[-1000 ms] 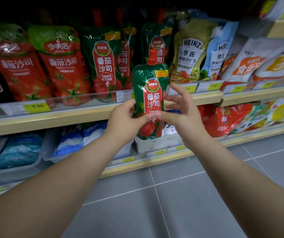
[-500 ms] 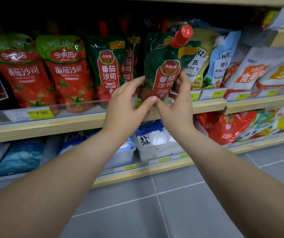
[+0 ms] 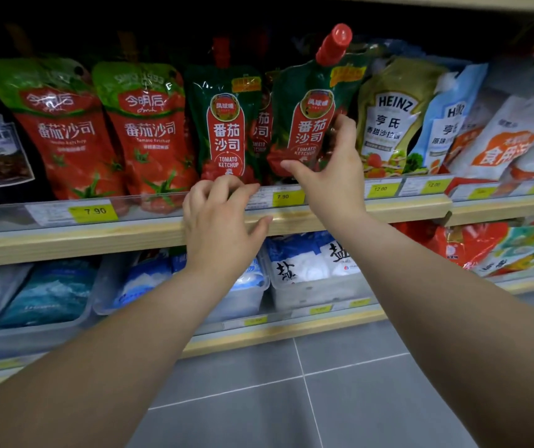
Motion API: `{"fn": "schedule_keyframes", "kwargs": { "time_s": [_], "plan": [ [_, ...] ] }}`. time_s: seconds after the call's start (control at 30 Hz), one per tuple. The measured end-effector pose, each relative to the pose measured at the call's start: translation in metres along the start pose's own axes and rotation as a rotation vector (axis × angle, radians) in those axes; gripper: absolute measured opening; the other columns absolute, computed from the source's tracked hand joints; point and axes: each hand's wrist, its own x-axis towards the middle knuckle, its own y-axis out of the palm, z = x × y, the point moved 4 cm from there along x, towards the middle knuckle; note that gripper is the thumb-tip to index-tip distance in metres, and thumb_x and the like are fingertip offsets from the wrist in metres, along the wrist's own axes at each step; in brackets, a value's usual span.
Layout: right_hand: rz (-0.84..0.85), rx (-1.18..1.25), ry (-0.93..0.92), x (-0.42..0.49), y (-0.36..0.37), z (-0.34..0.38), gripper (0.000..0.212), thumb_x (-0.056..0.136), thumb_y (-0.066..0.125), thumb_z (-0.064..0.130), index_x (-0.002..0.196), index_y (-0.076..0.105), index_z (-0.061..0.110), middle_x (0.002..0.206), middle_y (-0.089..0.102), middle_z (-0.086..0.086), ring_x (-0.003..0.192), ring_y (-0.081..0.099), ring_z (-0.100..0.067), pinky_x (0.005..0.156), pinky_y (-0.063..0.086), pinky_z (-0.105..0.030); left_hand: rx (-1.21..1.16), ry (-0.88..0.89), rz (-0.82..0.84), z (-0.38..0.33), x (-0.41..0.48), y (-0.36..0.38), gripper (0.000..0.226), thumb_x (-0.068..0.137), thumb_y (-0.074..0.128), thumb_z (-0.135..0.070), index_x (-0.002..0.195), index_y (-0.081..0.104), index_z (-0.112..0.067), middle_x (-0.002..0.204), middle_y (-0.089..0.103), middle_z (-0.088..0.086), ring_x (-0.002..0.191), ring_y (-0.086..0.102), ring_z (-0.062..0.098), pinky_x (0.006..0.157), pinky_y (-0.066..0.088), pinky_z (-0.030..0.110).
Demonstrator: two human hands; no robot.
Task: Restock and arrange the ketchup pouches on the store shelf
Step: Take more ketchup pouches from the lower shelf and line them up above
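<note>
Since half a second ago, the green ketchup pouch (image 3: 304, 124) has gone from being carried in both hands in front of the shelf to standing on it, in the upper middle of the frame, and the left hand (image 3: 220, 221) has let go and dropped to the shelf edge (image 3: 130, 236).

That pouch now leans to the right, its red cap (image 3: 335, 43) tipped toward the Heinz salad-dressing pouch (image 3: 391, 114) beside it. A matching green pouch (image 3: 225, 124) stands just to its left, more upright, with another partly hidden between them.

The right hand (image 3: 330, 176) holds the leaning pouch at its lower right corner: thumb across the front near the base, fingers (image 3: 343, 127) wrapped up the right edge. The left hand's fingers are loosely curled and hold nothing, hovering over the clear price rail (image 3: 97, 211) near the 7.90 tag (image 3: 286, 197).

Both forearms reach up from the lower corners of the frame.

My judgement: the pouch is soft, filled and floppy, with slick film, so it will sag or slide if pinched at one corner. Its stiffest points are probably the spout neck and the gusseted base; gripping both would help square it up against its neighbour.
</note>
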Motion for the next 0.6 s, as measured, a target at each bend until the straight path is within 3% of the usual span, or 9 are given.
{"fn": "schedule_keyframes", "kwargs": {
  "time_s": [0.2,0.33,0.43,0.6],
  "plan": [
    [0.072,0.000,0.078,0.007,0.004,-0.008,0.072,0.068,0.082,0.030,0.125,0.039,0.024,0.099,0.058,0.018,0.093,0.060,-0.008,0.086,0.053,-0.037,-0.008,0.000,0.011,0.002,0.000,0.000,0.046,0.078,0.070,-0.041,0.120,0.062,-0.024,0.112,0.056,-0.005,0.108,0.040,0.027,0.097,0.027,0.039],
    [0.109,-0.003,0.146,0.013,0.008,-0.014,0.073,0.070,0.080,0.031,0.129,0.037,0.025,0.102,0.059,0.014,0.093,0.059,-0.010,0.085,0.050,-0.035,-0.014,0.003,0.020,0.003,0.000,0.000,0.046,0.078,0.069,-0.042,0.121,0.062,-0.024,0.111,0.056,-0.006,0.109,0.040,0.026,0.097,0.028,0.039],
    [0.169,-0.043,0.197,0.015,0.012,-0.017,0.068,0.071,0.080,0.029,0.126,0.039,0.025,0.101,0.060,0.012,0.090,0.060,-0.013,0.085,0.053,-0.041,-0.020,0.003,0.020,0.003,0.001,-0.001,0.046,0.078,0.069,-0.041,0.120,0.063,-0.024,0.111,0.056,-0.006,0.108,0.040,0.026,0.097,0.029,0.040],
    [0.187,-0.114,0.178,0.009,0.015,-0.018,0.073,0.072,0.079,0.029,0.132,0.036,0.024,0.114,0.063,0.001,0.101,0.062,-0.020,0.085,0.053,-0.040,-0.040,-0.001,0.018,0.004,0.002,0.001,0.045,0.079,0.070,-0.040,0.120,0.063,-0.024,0.110,0.056,-0.003,0.109,0.041,0.028,0.097,0.030,0.042]
  ]
}}
